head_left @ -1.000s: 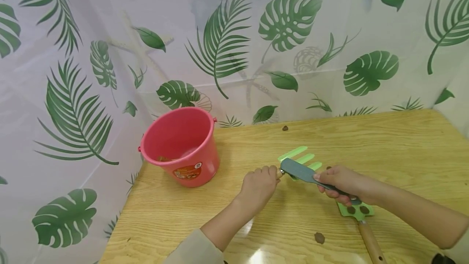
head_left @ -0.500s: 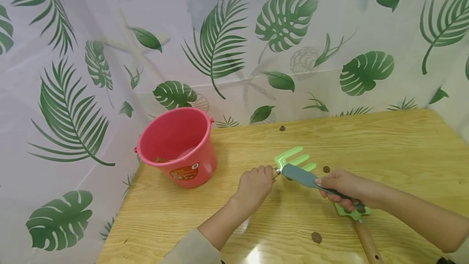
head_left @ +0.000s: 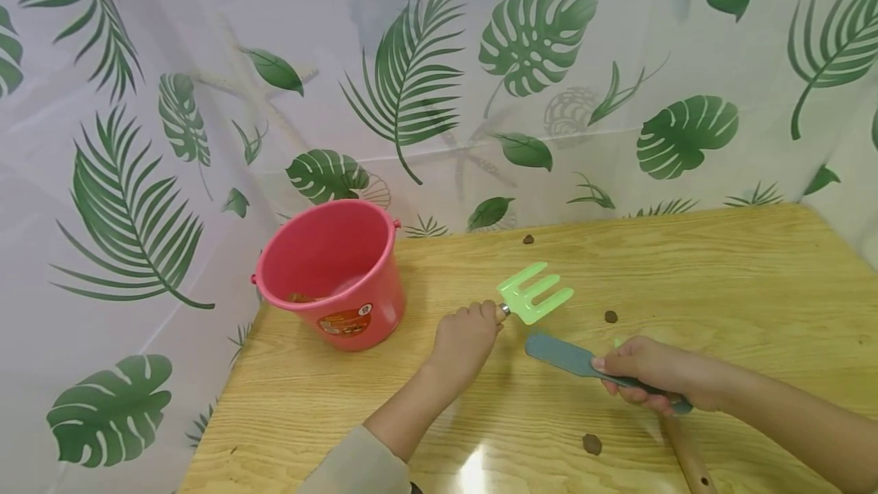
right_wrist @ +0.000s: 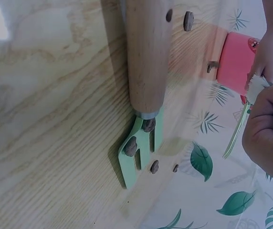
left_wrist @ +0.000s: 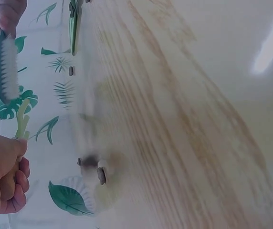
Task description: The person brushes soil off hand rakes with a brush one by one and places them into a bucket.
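Observation:
My left hand (head_left: 465, 338) grips the wooden handle of a small garden fork (head_left: 536, 296), its green tines pointing right above the table. In my right hand (head_left: 648, 373) is a grey-green brush (head_left: 564, 355); its white bristles (left_wrist: 11, 64) show in the left wrist view. The brush head hangs just below and apart from the fork in the head view. A second green garden fork (right_wrist: 145, 143) lies on the table under my right hand, brown clumps (right_wrist: 131, 146) on its head. My right hand mostly covers that head in the head view, leaving its wooden handle (head_left: 688, 456) showing.
A pink bucket (head_left: 380, 299) stands at the back left of the wooden table (head_left: 754, 288), with something brownish inside. Loose brown clumps dot the tabletop, one near the front (head_left: 592, 444), another right of the fork (head_left: 610, 316). A leaf-print sheet (head_left: 425, 36) hangs behind.
The fork has moved left and up in my left hand, away from the brush that overlapped it. The brush has dropped slightly lower. The bucket and lying fork stay in place.

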The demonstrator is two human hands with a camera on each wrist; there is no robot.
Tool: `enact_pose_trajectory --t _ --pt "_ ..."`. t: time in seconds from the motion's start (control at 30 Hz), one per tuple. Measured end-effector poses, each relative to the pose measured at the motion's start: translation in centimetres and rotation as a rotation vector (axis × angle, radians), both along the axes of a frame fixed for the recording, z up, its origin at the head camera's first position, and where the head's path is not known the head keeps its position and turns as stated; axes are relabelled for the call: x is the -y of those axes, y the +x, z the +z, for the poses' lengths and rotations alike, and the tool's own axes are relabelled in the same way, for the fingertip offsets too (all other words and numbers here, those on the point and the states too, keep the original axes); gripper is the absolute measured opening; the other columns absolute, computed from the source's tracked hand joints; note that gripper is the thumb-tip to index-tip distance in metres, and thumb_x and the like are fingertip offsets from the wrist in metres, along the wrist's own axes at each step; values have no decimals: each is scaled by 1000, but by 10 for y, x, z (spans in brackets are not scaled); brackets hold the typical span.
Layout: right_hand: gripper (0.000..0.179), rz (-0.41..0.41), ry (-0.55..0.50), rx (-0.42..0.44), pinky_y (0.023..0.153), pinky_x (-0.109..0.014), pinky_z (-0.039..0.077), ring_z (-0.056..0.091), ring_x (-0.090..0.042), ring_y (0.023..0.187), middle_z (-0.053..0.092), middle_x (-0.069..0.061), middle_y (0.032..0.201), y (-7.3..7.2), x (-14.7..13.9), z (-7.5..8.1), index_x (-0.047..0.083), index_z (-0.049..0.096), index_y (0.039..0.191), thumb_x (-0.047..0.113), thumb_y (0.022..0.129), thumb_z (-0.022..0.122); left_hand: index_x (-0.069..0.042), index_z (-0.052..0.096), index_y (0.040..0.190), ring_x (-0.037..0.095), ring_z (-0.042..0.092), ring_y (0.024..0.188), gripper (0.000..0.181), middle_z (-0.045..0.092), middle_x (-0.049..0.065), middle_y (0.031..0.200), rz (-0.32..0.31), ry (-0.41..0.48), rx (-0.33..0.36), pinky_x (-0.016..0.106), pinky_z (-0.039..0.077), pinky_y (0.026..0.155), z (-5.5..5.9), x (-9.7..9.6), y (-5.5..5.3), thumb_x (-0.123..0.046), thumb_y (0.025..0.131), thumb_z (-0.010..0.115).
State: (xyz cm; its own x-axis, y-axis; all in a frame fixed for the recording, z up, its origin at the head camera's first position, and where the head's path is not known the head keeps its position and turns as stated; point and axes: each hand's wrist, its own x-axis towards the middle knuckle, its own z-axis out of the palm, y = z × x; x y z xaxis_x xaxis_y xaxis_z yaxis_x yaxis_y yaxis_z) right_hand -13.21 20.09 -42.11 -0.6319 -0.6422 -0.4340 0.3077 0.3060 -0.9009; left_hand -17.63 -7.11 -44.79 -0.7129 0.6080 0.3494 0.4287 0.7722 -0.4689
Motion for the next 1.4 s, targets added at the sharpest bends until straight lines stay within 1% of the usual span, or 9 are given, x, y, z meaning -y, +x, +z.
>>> enact_pose_trajectory --t 0.1,0.27,0.43,0.6,0.7,0.9,1.0,1.23,1.4 --pt "36 -3 -2 12 37 -15 27 30 0 38 38 9 52 2 1 1 6 52 75 29 101 42 -15 49 82 3 41 47 30 45 -8 60 -3 10 -5 16 30 38 2 2 -1 -42 93 55" --pt "36 -1 1 4 38 -15 29 32 0 37 39 9 51 1 1 1 5 52 76 29 101 42 -14 49 83 3 38 47 29 45 -7 60 -8 24 25 16 27 38 6 2 -2 -41 94 55" --pt "36 2 11 -7 38 -15 29 33 0 37 39 9 52 1 -1 1 5 52 77 29 101 41 -14 50 84 4 44 48 29 48 -6 61 -8 42 4 17 33 39 9 3 -3 -41 94 55" --pt "36 6 7 -10 38 -15 28 31 0 38 38 9 52 1 -4 0 5 53 76 29 101 41 -14 49 84 4 41 47 30 46 -6 61 -8 33 28 16 33 38 17 6 -4 -41 95 53" --pt "36 7 -4 -8 38 -15 28 31 0 38 38 9 52 0 -6 -1 6 53 76 29 102 41 -13 50 85 5 44 48 30 46 -6 61 -20 40 26 17 35 38 22 7 -3 -41 94 54" --pt "35 17 -37 4 38 -16 27 31 0 38 38 9 53 -1 -10 -3 6 53 77 27 102 40 -12 50 85 8 52 51 29 51 -4 63 -39 83 -7 20 40 40 32 10 -3 -39 92 59" --pt "36 24 -46 -1 38 -16 27 32 1 38 39 10 53 -2 -11 -3 6 53 77 28 102 39 -12 50 84 9 54 52 30 51 -4 62 -33 89 -36 20 41 40 37 14 -2 -39 90 61" --pt "37 13 -24 -12 38 -17 27 32 0 37 38 9 52 -1 -16 -3 7 53 77 29 102 38 -10 53 84 11 56 52 30 55 -2 62 -26 148 -81 22 42 39 50 28 -3 -38 88 65" --pt "36 -3 0 -21 38 -17 28 31 -1 37 38 9 52 -1 -18 -3 7 52 76 29 102 39 -9 54 84 13 57 52 30 56 -1 62 -29 153 -126 24 43 39 56 38 -6 -36 88 66"
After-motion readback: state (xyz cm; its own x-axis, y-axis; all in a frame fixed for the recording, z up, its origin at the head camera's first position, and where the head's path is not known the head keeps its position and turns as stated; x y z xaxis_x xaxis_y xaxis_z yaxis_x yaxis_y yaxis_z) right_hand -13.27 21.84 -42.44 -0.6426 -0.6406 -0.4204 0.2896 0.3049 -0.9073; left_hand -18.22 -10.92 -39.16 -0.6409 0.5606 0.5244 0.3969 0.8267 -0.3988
